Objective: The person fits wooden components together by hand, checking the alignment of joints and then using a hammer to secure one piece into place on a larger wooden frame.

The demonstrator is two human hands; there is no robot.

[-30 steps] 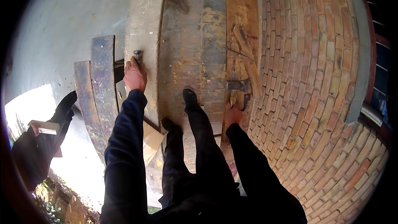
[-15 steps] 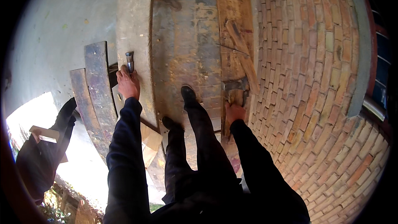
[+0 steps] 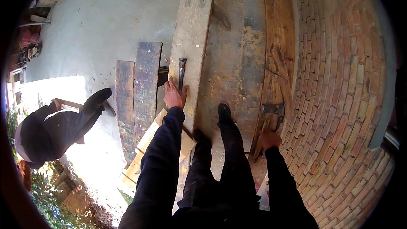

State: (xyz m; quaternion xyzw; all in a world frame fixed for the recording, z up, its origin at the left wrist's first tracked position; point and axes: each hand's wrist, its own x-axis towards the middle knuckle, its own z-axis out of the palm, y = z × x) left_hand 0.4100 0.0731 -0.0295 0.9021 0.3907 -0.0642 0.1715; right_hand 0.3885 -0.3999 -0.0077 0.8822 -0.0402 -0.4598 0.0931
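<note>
A chisel-like tool [image 3: 181, 74] with a dark, banded end and a shiny shank lies lengthwise on a long pale wooden bench top [image 3: 193, 29]. At its near end my left hand [image 3: 174, 96] rests on the bench, fingers apart, the tool's tip in the gap beside my thumb. Low on the right, my right hand [image 3: 270, 140] is closed round the wooden handle of a hatchet. The hatchet's dark steel head [image 3: 274, 109] lies over a brown plank [image 3: 277, 12] near the brick floor.
Two worn dark boards [image 3: 146, 85] stand left of the bench. Pale planks [image 3: 142, 157] lie beside my left arm. A loose wood strip [image 3: 280, 70] and a thin rod lie near the hatchet. Another person [image 3: 55, 131] is at the left, holding a board. Bricks [image 3: 330, 101] cover the right side.
My view has swung left, so everything sits farther right. More of the chisel-like tool shows beyond my left hand. My right hand stays on the hatchet handle.
</note>
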